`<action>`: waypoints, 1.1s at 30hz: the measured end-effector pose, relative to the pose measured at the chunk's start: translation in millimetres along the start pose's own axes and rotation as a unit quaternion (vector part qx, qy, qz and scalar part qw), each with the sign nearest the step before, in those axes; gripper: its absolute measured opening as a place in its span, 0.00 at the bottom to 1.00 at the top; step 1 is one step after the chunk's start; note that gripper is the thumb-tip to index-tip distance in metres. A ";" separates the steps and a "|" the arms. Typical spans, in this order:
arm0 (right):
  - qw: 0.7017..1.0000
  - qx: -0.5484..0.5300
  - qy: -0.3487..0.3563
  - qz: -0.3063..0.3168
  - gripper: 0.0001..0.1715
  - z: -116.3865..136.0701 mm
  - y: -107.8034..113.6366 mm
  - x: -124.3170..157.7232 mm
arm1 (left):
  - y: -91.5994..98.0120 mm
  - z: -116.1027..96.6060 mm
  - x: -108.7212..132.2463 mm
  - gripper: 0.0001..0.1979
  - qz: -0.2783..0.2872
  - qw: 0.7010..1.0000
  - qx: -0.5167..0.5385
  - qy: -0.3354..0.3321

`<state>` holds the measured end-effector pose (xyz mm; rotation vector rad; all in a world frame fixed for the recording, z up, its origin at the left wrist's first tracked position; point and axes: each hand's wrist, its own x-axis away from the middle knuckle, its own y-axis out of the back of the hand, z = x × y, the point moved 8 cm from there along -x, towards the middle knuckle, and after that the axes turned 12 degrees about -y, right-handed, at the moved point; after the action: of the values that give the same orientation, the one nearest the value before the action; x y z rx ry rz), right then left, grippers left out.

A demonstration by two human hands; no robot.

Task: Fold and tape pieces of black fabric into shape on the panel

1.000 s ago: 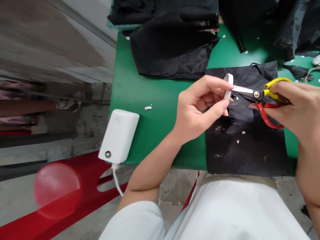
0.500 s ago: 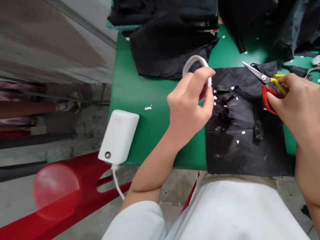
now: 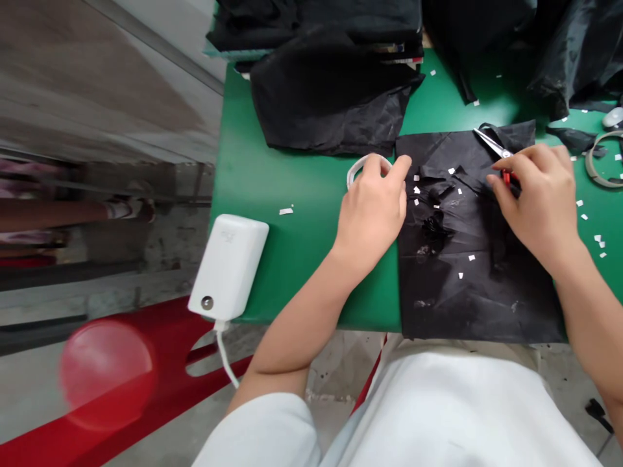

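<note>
My left hand (image 3: 370,217) is low over the green table, its fingers curled over a roll of white tape (image 3: 359,167). Part of the ring shows beyond the knuckles; the rest is hidden. On the right, my right hand (image 3: 542,201) is above a pair of scissors (image 3: 492,143), thumb and forefinger apart. The blades point away to the upper left, and a bit of red handle shows between the fingers. Beneath lies a black plastic bag (image 3: 481,305), flat, with crumpled strips and small white scraps on top.
A white power bank (image 3: 231,266) with a cable sits at the table's left edge. More black bags (image 3: 331,97) are piled along the back. Another tape roll (image 3: 606,162) lies at the right. A red chair (image 3: 165,337) stands at lower left.
My left hand has come down with the tape roll, which was held up before. The scissors have been lowered onto the black bag, and my right hand has moved left and loosened from the handles.
</note>
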<state>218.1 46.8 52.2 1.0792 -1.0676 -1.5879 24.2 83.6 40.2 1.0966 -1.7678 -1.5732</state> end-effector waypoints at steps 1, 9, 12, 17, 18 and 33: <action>1.000 -0.008 0.007 0.006 0.14 2.7 -5.1 0.4 | 3.6 -0.6 -0.5 0.16 -0.024 1.000 0.004 -0.004; 0.998 -0.015 -0.025 0.047 0.14 3.7 -30.7 -0.7 | 36.1 -29.6 8.4 0.09 -0.241 0.953 0.071 -0.169; 0.999 -0.016 -0.019 0.047 0.11 6.4 -31.8 0.3 | 40.7 -41.6 14.0 0.07 -0.270 0.935 0.090 -0.212; 0.998 -0.016 -0.013 0.054 0.10 8.3 -34.3 2.8 | 45.6 -48.8 15.9 0.05 -0.283 0.922 0.141 -0.223; 0.998 -0.019 -0.013 0.055 0.10 8.4 -34.2 2.8 | 46.0 -47.8 15.0 0.05 -0.281 0.922 0.163 -0.213; 0.862 -0.472 -0.081 0.167 0.11 23.9 -10.3 18.4 | 15.2 -32.3 5.7 0.02 -0.160 0.843 0.513 -0.030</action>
<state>189.4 35.0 45.0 0.0850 -0.4037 -1.6188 44.2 61.1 60.2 1.8941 -2.6597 -0.7016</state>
